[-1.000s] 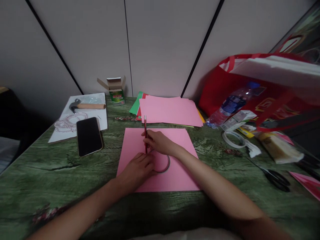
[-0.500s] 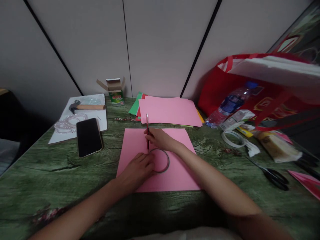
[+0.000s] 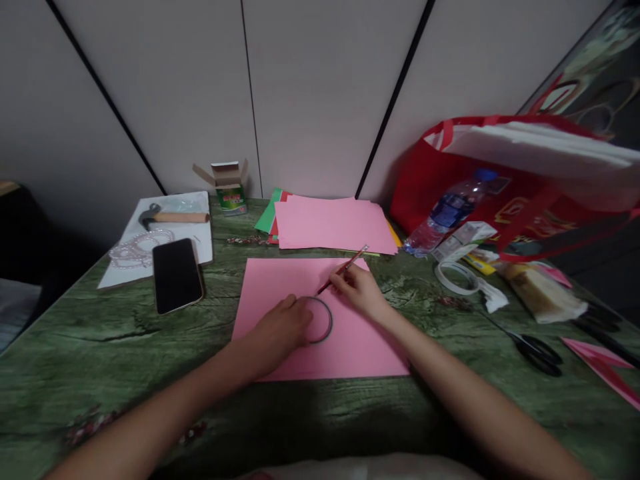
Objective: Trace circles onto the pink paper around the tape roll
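A sheet of pink paper point(image 3: 360, 353) lies flat on the table in front of me. On it rests a thin dark ring point(image 3: 331, 324), whose left side is covered by my left hand point(image 3: 284, 328); the fingers press and hold it against the paper. My right hand point(image 3: 361, 291) pinches a red-and-dark pencil point(image 3: 343, 268), tilted with its top end up and to the right. The pencil's point touches or nearly touches the ring's upper edge. Whether a line has been drawn there is too small to see.
Behind the sheet lies a stack of pink paper point(image 3: 333, 223). At the left are a phone point(image 3: 176, 275), a hammer point(image 3: 180, 217) and an opened small box point(image 3: 231, 193). To the right are a water bottle point(image 3: 447, 213), a tape roll point(image 3: 453, 279), scissors point(image 3: 537, 353) and a red bag point(image 3: 425, 167).
My right hand has moved right along the ring's top, and the pencil has gone from upright to leaning right. My left hand stays at the ring's left side, its fingers slightly shifted.
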Demonstrator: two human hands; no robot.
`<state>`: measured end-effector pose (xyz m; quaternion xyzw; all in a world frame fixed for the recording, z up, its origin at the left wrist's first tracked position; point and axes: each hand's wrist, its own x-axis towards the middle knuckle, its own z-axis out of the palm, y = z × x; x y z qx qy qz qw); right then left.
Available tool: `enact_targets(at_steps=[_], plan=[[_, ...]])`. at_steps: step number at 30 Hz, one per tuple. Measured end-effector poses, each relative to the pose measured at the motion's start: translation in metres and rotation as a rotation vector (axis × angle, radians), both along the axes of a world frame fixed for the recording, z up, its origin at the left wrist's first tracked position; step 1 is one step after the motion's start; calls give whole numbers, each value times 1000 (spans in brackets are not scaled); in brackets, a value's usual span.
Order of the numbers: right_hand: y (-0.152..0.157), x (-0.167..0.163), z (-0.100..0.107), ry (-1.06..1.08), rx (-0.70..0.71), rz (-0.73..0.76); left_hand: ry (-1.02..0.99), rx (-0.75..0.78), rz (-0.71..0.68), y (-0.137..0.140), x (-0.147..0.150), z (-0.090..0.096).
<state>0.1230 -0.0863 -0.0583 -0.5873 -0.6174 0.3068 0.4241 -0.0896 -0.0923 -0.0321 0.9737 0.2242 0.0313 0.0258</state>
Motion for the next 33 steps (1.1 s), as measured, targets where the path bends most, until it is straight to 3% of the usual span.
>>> enact_targets(at_steps=[7, 18, 25, 33], plan=[[-37, 5, -2, 2, 43, -91, -48, -136, 10, 5, 3, 2], [-80, -1, -3, -59, 85, -205, 55, -99, 31, 8, 20, 14], [-105, -15, 9, -174, 102, -77, 107, -116, 86, 10, 18, 10], [-117, -27, 23, -140, 272, 75, 121, -166, 88, 15, 19, 19]])
